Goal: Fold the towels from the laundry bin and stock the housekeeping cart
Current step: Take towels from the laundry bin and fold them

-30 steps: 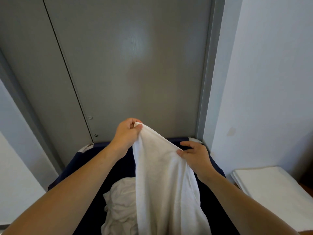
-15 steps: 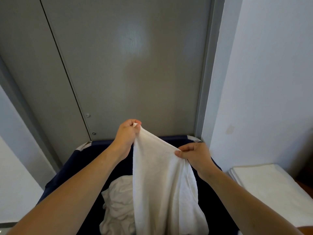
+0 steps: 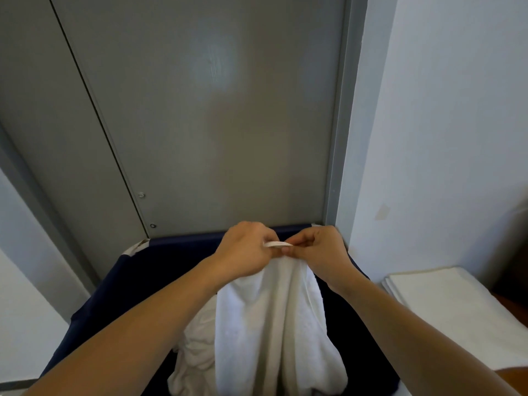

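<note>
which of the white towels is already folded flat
The folded towel on the surface at right, lying flat and squared. The held towel hangs from both hands; the crumpled towel sits bunched in the bin.

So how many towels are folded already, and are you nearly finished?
Not nearly. Some are done: a flat stack of folded towels sits on the right, though I can't count them. One white towel is in hand, with the left hand and right hand pinching its top edge together over the dark laundry bin. A crumpled towel waits inside the bin. No cart is in view.
</note>
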